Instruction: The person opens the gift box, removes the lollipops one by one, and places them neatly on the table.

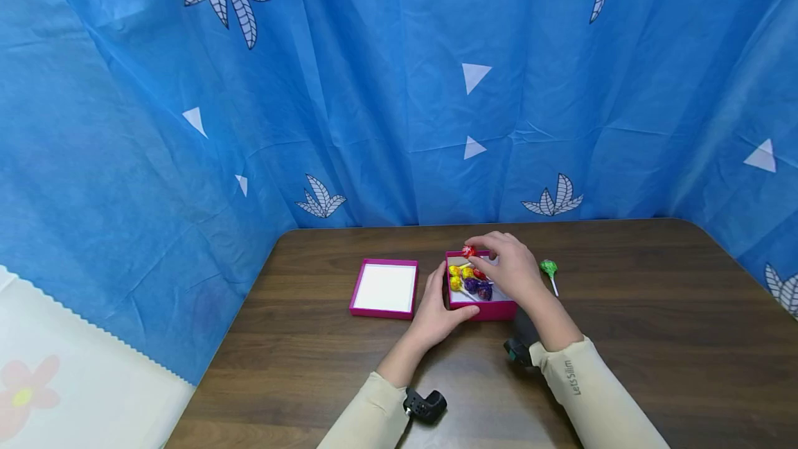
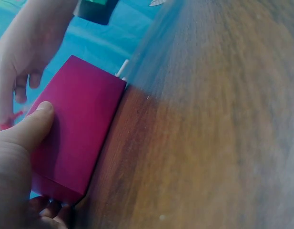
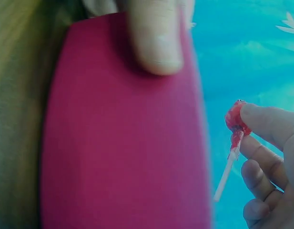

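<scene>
A deep pink box [image 1: 495, 311] stands on the table with yellow lollipops [image 1: 456, 283], purple lollipops [image 1: 484, 291] and a red one [image 1: 479, 274] inside. My left hand [image 1: 433, 316] grips its near left corner, thumb against the front wall and fingers along the left side. Over the box's back part, my right hand [image 1: 514, 270] pinches another red lollipop [image 3: 235, 119] by its wrapped head between thumb and forefinger. Its white stick slants downward in the right wrist view. The other fingers of that hand are loosely bent.
A green lollipop [image 1: 548, 267] lies on the wooden table [image 1: 654, 310] to the right of the box. On the left sits a shallow pink lid [image 1: 382, 312], white inside and facing up. A blue patterned curtain [image 1: 399, 89] hangs behind the table.
</scene>
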{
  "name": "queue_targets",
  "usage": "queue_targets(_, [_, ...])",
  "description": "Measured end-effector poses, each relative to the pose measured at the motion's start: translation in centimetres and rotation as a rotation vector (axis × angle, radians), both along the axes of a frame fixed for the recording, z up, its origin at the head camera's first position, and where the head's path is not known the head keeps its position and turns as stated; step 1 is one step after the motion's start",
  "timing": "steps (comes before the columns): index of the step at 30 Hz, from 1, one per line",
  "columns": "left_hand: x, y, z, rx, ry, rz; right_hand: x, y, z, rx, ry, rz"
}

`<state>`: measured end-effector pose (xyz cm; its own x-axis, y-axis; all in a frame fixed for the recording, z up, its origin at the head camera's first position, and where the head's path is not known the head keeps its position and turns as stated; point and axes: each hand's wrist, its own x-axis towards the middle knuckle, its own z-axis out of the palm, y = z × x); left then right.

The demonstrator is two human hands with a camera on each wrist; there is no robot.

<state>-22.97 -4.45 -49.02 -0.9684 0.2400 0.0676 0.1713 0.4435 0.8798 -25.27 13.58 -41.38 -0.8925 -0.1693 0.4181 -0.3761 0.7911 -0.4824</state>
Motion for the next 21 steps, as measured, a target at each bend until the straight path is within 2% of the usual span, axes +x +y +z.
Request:
queue_targets(8, [-0.2, 0.1, -0.2, -0.002, -0.002, 0.004, 0.7, 2.3, 2.0, -0.106, 0.069, -0.014])
queue_targets(13, [0.0, 0.2, -0.1, -0.005, 0.002, 0.009, 0.9, 4.3, 2.9, -0.159, 0.114, -0.065])
queue_targets(21, [0.0, 0.2, -0.2, -0.009, 0.000, 0.010, 1.2, 7.0, 3.6, -0.226, 0.098, -0.152])
